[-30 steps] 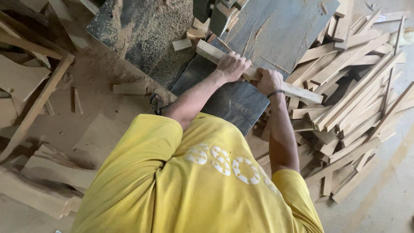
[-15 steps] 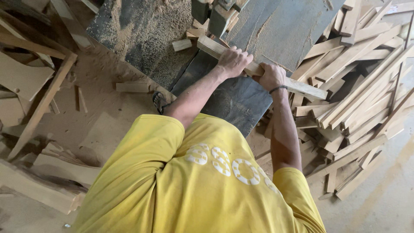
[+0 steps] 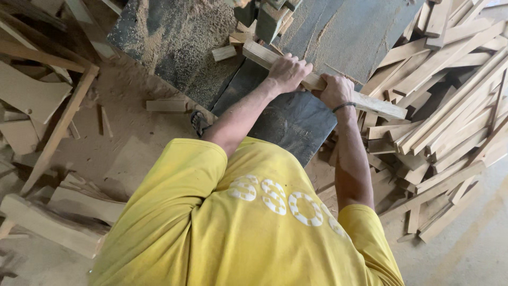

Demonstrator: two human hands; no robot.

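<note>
A long pale wooden bar (image 3: 377, 106) lies slantwise on a dark machine table (image 3: 296, 124). My left hand (image 3: 288, 71) is closed over the bar near its middle. My right hand (image 3: 334, 90), with a dark band on the wrist, grips the same bar just to the right. The bar's far end reaches toward some upright wooden blocks (image 3: 270, 18) at the table's top edge. My yellow shirt (image 3: 238, 222) fills the lower part of the view.
Sawdust (image 3: 174, 42) covers the table's left part, with a small wood block (image 3: 224, 53) on it. A big heap of wood strips (image 3: 450, 122) lies on the right. Curved cut pieces (image 3: 32, 95) and planks lie on the dusty floor at left.
Both hands keep their hold on the bar and have pushed it slightly farther across the table. The view has shifted a little.
</note>
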